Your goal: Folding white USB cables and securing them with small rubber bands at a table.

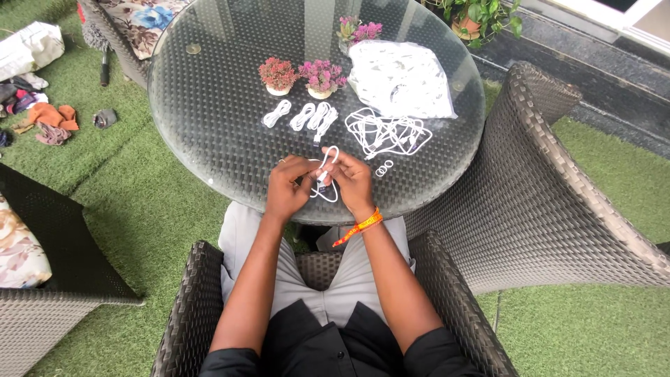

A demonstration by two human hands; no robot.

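overhead, a seated person is seen at a round glass table (pixel 209 91) set on green artificial turf (pixel 132 209). at far left, a pale bag (pixel 28 47) and scattered orange and dark cloths (pixel 52 117) are shown on the turf, with a cushioned wicker seat (pixel 42 293) below them. on the table, two small potted plants with red and pink foliage (pixel 300 75) are placed near the middle, and three neatly bundled white cables (pixel 303 116) are laid in a row just in front of them. at the near edge, the left hand (pixel 286 187) is closed around one side of a looped white cable (pixel 326 174), fingers curled narrowly on it. the cable is held just above the glass, between both hands, its loop standing up past the fingertips. the right hand (pixel 352 183), with an orange band (pixel 363 225) at the wrist, is pinched on the other side of the same cable. further right, a loose tangle of white cables (pixel 387 132) is spread on the glass, with small rings (pixel 384 168) just beside the right hand and a white plastic bag (pixel 401 80) behind the tangle. an empty wicker chair (pixel 544 181) is seen at right, and a potted green plant (pixel 481 17) at the top edge.
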